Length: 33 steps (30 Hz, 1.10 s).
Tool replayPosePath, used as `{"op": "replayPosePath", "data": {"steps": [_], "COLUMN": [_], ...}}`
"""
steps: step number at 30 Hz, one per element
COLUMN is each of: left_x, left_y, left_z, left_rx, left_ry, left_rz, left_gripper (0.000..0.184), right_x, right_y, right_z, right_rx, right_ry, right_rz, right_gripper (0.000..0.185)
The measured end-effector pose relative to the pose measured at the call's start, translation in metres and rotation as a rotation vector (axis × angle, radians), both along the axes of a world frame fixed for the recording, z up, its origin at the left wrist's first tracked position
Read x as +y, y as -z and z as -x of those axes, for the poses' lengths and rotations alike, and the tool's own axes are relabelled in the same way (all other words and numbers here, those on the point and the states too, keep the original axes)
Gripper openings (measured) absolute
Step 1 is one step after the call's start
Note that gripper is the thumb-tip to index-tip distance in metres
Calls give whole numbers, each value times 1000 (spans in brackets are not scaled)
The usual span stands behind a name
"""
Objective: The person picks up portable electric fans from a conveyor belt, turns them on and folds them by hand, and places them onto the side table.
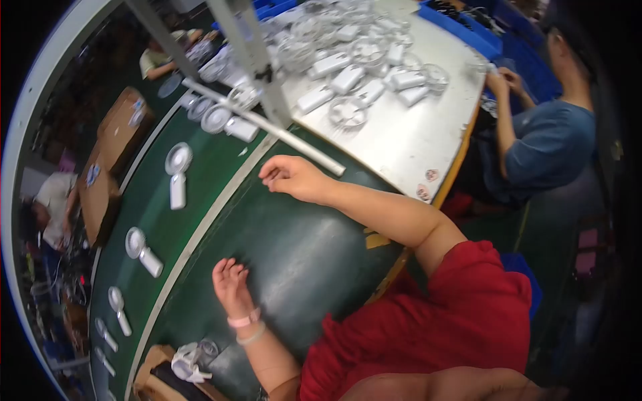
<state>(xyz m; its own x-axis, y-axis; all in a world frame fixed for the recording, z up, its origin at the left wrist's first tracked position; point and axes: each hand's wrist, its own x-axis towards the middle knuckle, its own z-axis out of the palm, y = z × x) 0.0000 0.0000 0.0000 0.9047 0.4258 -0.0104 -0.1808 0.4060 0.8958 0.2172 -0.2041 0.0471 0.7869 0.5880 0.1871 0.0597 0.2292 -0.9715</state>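
Near me, a person (394,217) is wearing a red short-sleeved top (421,327), plus a pink wristband (243,319) and whitish wristband (252,335).

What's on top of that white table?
A heap of white handheld fans and, near one corner, two round reddish marks. I can't see the tabletop under the heap, or what the grey post hides.

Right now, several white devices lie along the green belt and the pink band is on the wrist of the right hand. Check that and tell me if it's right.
Not quite: the pink band is on the wrist of the left hand, not the right hand; the head view shows it. Several white devices do lie along the green belt.
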Motion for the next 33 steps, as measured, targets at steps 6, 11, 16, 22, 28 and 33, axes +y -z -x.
{"op": "replayPosePath", "data": {"steps": [6, 11, 16, 22, 28, 33], "left_x": [-14, -14, -29, 41, 158, 184], "left_y": [-1, -2, -16, -43, -14, -12], "left_z": [-3, -11, -13, -46, -94, -100], "left_rx": [39, 151, 260, 637, 1226, 1366], "left_ry": [-61, -137, -245, -196, -693, -588], "left_rz": [48, 44, 96, -1054, -1262, -1310], "left_gripper": [39, 38, 60, 57, 74, 57], "right_x": [115, 115, 112, 112, 110, 112], "right_y": [52, 53, 65, 54, 48, 45], "right_z": [2, 17, 15, 17, 17, 18], "right_rx": [70, -585, -248, -479, -482, -486], "right_ry": [-91, -55, -175, -178, -205, -219], "right_rz": [-7, 305, 183, 297, 347, 369], "right_gripper": [13, 17, 18, 16, 17, 16]}}
